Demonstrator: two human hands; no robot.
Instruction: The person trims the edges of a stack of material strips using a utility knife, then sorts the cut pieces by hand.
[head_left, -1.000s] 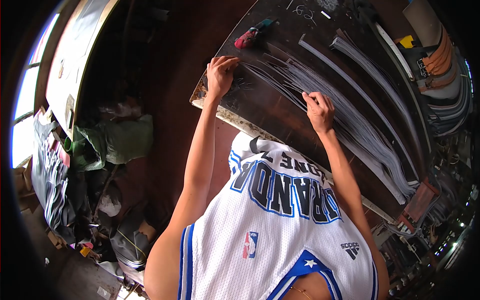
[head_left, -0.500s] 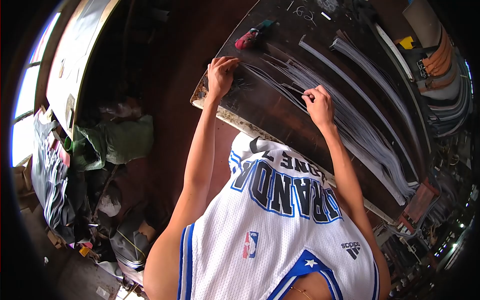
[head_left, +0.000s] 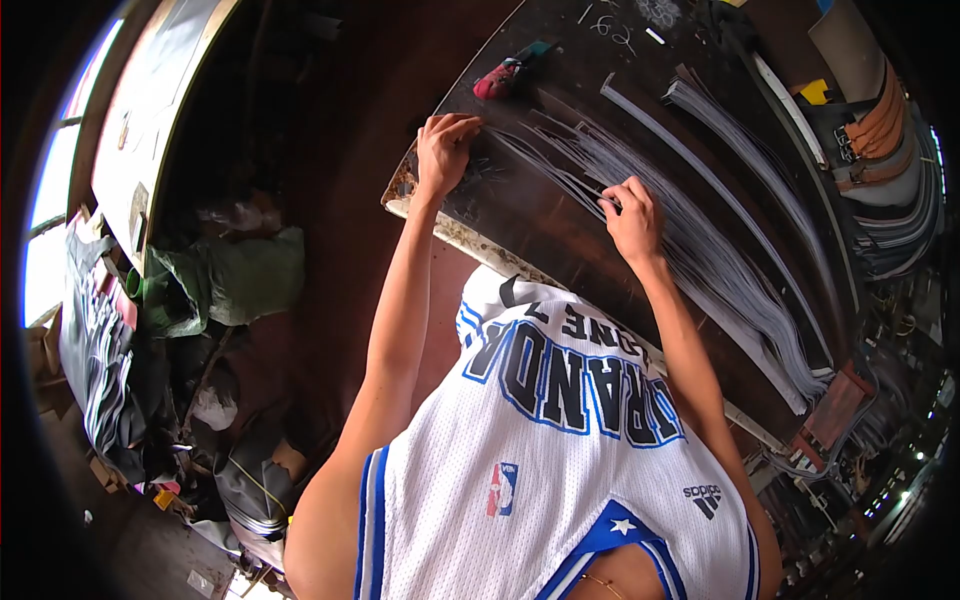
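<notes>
Long thin grey strips (head_left: 700,265) lie in a loose bundle along a dark tabletop (head_left: 560,255). At the table's left corner, my left hand (head_left: 445,155) has its fingers closed at the ends of a few strips (head_left: 530,155) that run apart from the bundle. Farther along these same strips, my right hand (head_left: 634,218) pinches with thumb and fingers just above the table. What exactly sits between those fingertips is too small to make out, but a thin strip leads into them.
A red and dark cloth-like item (head_left: 495,82) lies beyond my left hand. More strips (head_left: 745,155) are laid out farther right. A reddish block (head_left: 840,405) stands at the right end. Rolled material (head_left: 880,130) hangs at the far right; a green sack (head_left: 250,280) lies at left.
My right hand has shifted slightly down and left, and its fingers have turned lower toward the table. The left hand stays almost in place.
</notes>
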